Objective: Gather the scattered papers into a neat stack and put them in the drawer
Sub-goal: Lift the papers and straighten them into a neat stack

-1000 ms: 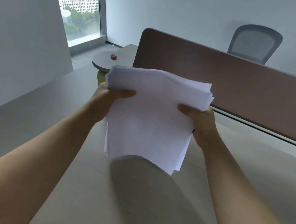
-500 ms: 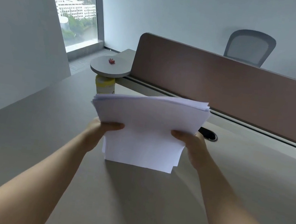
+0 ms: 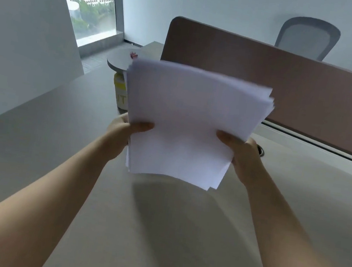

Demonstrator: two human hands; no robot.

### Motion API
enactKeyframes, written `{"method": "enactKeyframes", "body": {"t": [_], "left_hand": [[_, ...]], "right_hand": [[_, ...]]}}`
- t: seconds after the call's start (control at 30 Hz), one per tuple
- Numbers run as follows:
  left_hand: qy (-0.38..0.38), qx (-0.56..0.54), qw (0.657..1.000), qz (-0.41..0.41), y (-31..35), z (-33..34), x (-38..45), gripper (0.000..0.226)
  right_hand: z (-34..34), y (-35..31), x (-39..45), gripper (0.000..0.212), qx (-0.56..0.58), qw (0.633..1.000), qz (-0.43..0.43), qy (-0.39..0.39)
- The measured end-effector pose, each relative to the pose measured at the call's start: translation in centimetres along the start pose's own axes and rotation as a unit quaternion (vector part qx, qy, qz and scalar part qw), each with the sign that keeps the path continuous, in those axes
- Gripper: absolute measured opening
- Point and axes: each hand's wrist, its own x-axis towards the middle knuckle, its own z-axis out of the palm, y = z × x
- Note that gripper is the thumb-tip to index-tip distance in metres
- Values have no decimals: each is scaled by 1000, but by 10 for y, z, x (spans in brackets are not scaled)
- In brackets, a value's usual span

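Observation:
A stack of white papers (image 3: 190, 121) is held upright above the grey desk (image 3: 157, 231), its lower edge a little off the surface and casting a shadow below. My left hand (image 3: 125, 133) grips the stack's left edge, thumb on the front sheet. My right hand (image 3: 242, 151) grips the right edge the same way. The sheets' top and bottom edges are slightly uneven. No drawer is in view.
A brown divider panel (image 3: 288, 85) runs along the desk's far side, with a grey office chair (image 3: 308, 36) behind it. A yellow-lidded container (image 3: 120, 91) stands behind the papers under a round grey side surface (image 3: 122, 61). A dark cable grommet (image 3: 261, 150) sits by my right hand.
The stack was lowered with its bottom edge down onto the desk half a second ago, and is now lifted up off it again in both hands.

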Motion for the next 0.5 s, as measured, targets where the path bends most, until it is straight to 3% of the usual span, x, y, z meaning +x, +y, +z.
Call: {"method": "enactKeyframes", "body": {"t": [0.13,0.23,0.37,0.5], "left_hand": [[6,12,998,-65,-46,-5,-14,41],[22,-8,998,-61,-58,3,-9,53],[14,-26,999,-41,-58,2,6,47],[36,-26,994,-99,-92,-4,-3,39]], "right_hand": [[-8,52,-15,21,-20,995,95,-10],[6,62,-10,21,13,996,80,38],[9,54,-3,22,32,997,62,39],[9,84,-10,25,35,990,131,41]]}}
